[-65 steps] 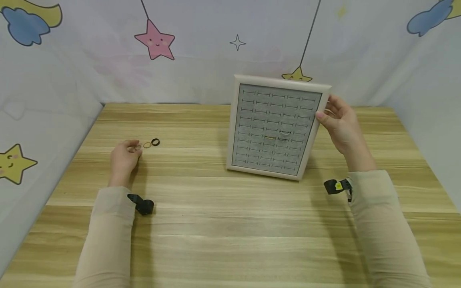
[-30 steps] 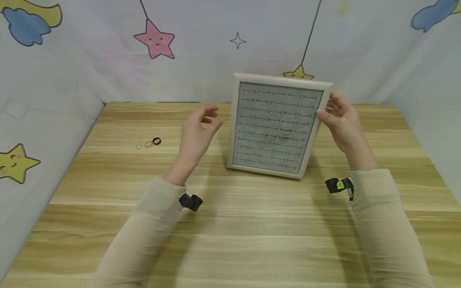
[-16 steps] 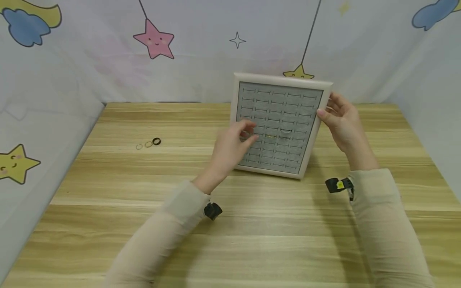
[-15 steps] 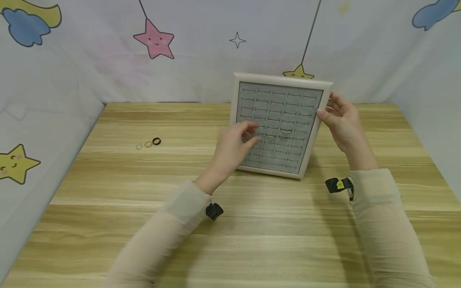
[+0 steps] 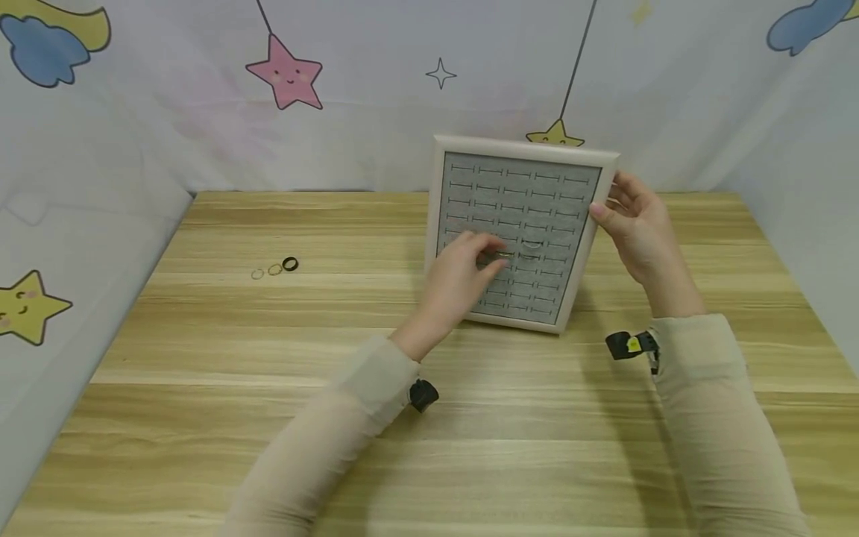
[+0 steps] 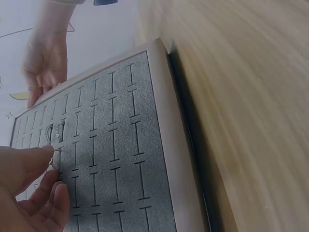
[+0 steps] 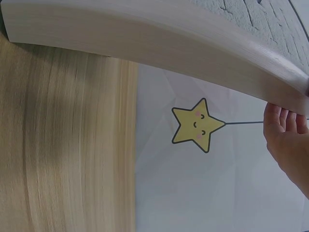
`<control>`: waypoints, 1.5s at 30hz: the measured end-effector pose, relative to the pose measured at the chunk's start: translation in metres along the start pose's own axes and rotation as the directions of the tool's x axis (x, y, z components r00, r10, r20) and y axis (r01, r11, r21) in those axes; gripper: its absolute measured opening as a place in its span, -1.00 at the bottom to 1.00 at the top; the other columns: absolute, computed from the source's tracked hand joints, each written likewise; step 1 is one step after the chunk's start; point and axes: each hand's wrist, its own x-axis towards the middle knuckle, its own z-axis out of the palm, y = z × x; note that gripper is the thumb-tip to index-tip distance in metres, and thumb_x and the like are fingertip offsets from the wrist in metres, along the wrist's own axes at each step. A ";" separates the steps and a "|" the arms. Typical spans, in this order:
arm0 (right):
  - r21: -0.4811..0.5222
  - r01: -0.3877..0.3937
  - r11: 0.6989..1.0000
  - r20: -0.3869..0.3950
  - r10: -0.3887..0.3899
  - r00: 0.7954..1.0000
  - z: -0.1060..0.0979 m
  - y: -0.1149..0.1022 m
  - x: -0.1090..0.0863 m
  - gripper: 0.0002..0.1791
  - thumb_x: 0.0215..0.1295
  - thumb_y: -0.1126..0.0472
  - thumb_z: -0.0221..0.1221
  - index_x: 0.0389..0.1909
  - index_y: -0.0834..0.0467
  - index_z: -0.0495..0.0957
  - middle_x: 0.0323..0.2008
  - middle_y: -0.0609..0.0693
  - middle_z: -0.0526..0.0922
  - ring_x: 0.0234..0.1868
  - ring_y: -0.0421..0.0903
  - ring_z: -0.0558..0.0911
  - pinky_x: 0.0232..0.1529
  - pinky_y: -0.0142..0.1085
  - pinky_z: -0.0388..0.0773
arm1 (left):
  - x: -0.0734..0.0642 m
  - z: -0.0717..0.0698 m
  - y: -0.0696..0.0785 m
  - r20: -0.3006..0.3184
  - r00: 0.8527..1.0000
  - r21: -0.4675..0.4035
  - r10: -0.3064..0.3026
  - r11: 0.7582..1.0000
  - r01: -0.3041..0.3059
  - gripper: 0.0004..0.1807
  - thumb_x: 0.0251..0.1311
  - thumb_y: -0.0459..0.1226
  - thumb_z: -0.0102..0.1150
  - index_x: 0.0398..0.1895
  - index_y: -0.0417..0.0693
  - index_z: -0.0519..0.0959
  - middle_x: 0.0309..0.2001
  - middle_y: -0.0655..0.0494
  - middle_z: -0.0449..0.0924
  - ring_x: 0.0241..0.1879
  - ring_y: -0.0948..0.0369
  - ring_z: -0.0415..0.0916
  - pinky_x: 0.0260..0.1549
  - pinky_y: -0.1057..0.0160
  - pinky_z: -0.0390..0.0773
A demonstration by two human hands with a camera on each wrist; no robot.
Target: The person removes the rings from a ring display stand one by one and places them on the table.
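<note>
The left hand [image 5: 463,272] pinched a thin gold ring [image 6: 54,160] at a slot of the tilted grey velvet ring tray [image 5: 537,201] – best pressed in squarely – while the right hand [image 5: 634,227] gripped its pale frame, steadying it on the wooden counter [image 5: 470,447].

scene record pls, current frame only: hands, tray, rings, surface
left hand: fingertips pinch a small ring against the grey slotted face of the ring tray
right hand: grips the tray's right edge, holding it tilted up off the table
ring tray: pale frame, grey insert with rows of slots; two rings already seated mid-panel
loose rings: three on the table at left, two thin, one black, touching neither hand
surface: wooden table
backdrop: cloth with star and cloud prints
</note>
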 end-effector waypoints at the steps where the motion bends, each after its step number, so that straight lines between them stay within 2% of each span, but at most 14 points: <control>1: 0.003 -0.001 1.000 0.000 0.001 1.000 0.000 0.000 0.000 -0.53 0.21 0.45 0.18 0.13 0.10 0.38 -0.07 -0.05 0.49 -0.10 -0.22 0.51 -0.12 -0.55 0.53 | 0.000 0.001 0.000 -0.003 1.000 0.005 -0.001 1.000 0.001 -0.72 0.27 -0.18 0.18 0.01 -0.01 0.60 -0.07 0.10 0.59 -0.07 0.23 0.54 -0.07 0.30 0.56; 10: 0.011 0.003 1.000 -0.006 -0.003 1.000 0.000 -0.001 0.001 -0.55 0.21 0.45 0.18 0.10 0.11 0.40 -0.09 -0.06 0.50 -0.11 -0.22 0.51 -0.13 -0.55 0.53 | 0.001 0.006 0.001 -0.047 0.998 0.092 0.048 0.995 -0.043 -0.78 0.26 -0.18 0.18 -0.08 0.02 0.65 -0.11 0.11 0.57 -0.16 0.23 0.52 -0.20 0.34 0.55; 15: 0.025 0.006 1.000 0.000 -0.006 1.000 0.001 -0.001 0.001 -0.55 0.21 0.46 0.17 0.10 0.12 0.40 -0.08 -0.05 0.50 -0.10 -0.21 0.51 -0.12 -0.54 0.53 | 0.001 0.006 0.000 -0.061 0.996 0.095 0.057 0.994 -0.051 -0.82 0.26 -0.19 0.18 -0.14 -0.01 0.66 -0.12 0.10 0.57 -0.14 0.21 0.53 -0.15 0.32 0.57; 21: 0.035 0.005 0.999 0.000 -0.005 1.000 0.001 -0.001 0.001 -0.55 0.20 0.47 0.17 0.10 0.12 0.40 -0.09 -0.05 0.50 -0.11 -0.22 0.52 -0.12 -0.54 0.54 | 0.002 0.004 -0.001 -0.035 0.998 0.069 0.049 0.997 -0.046 -0.83 0.27 -0.19 0.15 -0.18 -0.04 0.65 -0.11 0.07 0.57 -0.14 0.18 0.53 -0.13 0.28 0.56; 28: 0.036 0.005 0.999 0.001 -0.005 1.000 0.001 -0.001 0.001 -0.56 0.21 0.48 0.16 0.09 0.12 0.41 -0.09 -0.05 0.51 -0.11 -0.22 0.52 -0.12 -0.54 0.54 | 0.005 -0.001 -0.006 0.030 0.999 -0.013 0.023 1.000 -0.022 -0.82 0.27 -0.20 0.14 -0.18 -0.08 0.64 -0.09 0.03 0.57 -0.14 0.17 0.52 -0.11 0.28 0.56; 32: 0.028 0.000 1.000 -0.003 0.000 1.000 0.002 -0.001 0.001 -0.56 0.20 0.48 0.17 0.09 0.12 0.41 -0.08 -0.05 0.50 -0.11 -0.22 0.53 -0.12 -0.55 0.54 | 0.005 -0.005 -0.009 0.038 0.999 -0.071 0.031 0.997 -0.028 -0.82 0.26 -0.21 0.14 -0.19 -0.10 0.63 -0.08 0.03 0.58 -0.12 0.16 0.53 -0.07 0.28 0.55; 38: 0.025 0.000 1.000 -0.002 0.000 1.000 0.001 -0.001 0.001 -0.55 0.20 0.47 0.17 0.09 0.12 0.41 -0.08 -0.06 0.50 -0.11 -0.23 0.53 -0.12 -0.55 0.54 | 0.004 -0.019 -0.017 -0.025 0.999 -0.183 0.036 0.982 -0.040 -0.83 0.25 -0.26 0.16 -0.19 -0.16 0.61 -0.07 0.01 0.57 -0.12 0.16 0.53 -0.07 0.29 0.56; 41: 0.022 -0.001 1.000 -0.003 0.001 1.000 0.001 0.000 0.001 -0.55 0.20 0.47 0.18 0.10 0.11 0.41 -0.08 -0.06 0.50 -0.12 -0.23 0.53 -0.13 -0.55 0.54 | 0.003 -0.028 -0.024 -0.068 0.998 -0.195 0.003 0.981 -0.017 -0.82 0.26 -0.23 0.17 -0.16 -0.12 0.61 -0.07 0.04 0.57 -0.15 0.17 0.51 -0.14 0.27 0.54; 45: 0.014 -0.009 1.000 -0.008 0.010 1.000 0.000 0.001 0.000 -0.53 0.20 0.46 0.18 0.12 0.10 0.39 -0.07 -0.06 0.49 -0.10 -0.23 0.52 -0.12 -0.56 0.54 | 0.001 -0.044 -0.038 -0.130 0.989 -0.208 -0.064 0.977 0.036 -0.74 0.25 -0.20 0.18 -0.04 -0.07 0.59 -0.02 0.05 0.58 -0.10 0.16 0.50 -0.16 0.23 0.54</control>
